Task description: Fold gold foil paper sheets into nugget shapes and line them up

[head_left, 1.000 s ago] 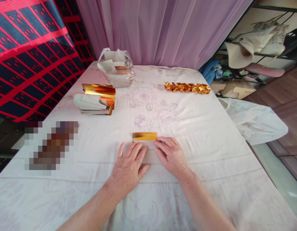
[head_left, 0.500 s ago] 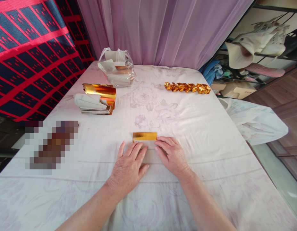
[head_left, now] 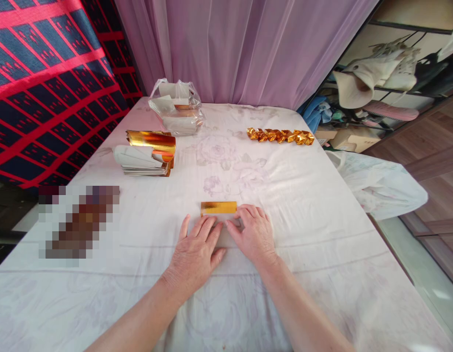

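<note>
A small folded rectangle of gold foil paper lies flat on the cloth in front of me. My left hand rests palm down with fingers spread, their tips at the near edge of the paper. At the paper's right end is my right hand, index fingertip touching the near right corner and thumb apart from it, just below the edge. Farther off to the left sits a stack of gold foil paper sheets with white backs, curled over. A row of folded gold foil pieces lies at the far right.
A floral bedsheet covers the table-like surface. A clear plastic bag of more paper stands at the back, before a purple curtain. Left is a blurred-out patch. A white bag hangs beyond the right edge, near shelves.
My right hand has moved slightly left, its thumb now closer to the left fingers below the paper. The left hand stays nearly still. The view has shifted a little.
</note>
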A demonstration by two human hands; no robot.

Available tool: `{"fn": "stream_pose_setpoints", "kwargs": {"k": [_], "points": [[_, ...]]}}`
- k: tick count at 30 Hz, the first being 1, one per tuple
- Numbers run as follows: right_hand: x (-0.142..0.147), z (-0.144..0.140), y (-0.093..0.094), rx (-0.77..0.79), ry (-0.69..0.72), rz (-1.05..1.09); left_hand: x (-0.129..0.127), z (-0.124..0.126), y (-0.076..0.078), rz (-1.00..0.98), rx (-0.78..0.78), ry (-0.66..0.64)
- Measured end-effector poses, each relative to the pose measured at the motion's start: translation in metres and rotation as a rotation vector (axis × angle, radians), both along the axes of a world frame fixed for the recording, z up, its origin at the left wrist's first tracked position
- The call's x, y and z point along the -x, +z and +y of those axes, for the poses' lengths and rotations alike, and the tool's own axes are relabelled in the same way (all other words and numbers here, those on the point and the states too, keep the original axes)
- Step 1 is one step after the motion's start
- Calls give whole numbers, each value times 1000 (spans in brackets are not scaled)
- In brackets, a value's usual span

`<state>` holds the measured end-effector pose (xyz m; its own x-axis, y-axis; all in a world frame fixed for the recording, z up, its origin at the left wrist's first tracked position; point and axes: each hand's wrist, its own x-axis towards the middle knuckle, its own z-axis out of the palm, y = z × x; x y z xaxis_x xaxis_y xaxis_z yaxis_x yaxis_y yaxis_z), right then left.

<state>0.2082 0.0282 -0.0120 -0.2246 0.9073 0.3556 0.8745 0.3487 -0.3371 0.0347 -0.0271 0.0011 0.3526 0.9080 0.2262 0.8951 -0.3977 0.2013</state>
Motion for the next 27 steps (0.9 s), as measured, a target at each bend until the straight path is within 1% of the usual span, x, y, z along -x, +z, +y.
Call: {"fn": "stream_pose_setpoints", "kwargs": {"k": [6, 16, 23, 27], "points": [[-1, 0, -1, 9, -7, 10, 0, 0, 1, 15, -6, 6], [-17, -1, -5, 34, 21, 84, 0, 0, -1, 6, -10, 3], [-27, 2, -7, 57, 113, 139, 0, 0, -1, 0, -10, 1], [-30, 3, -7, 5, 152, 168, 0, 0, -1, 8, -12, 3]]}}
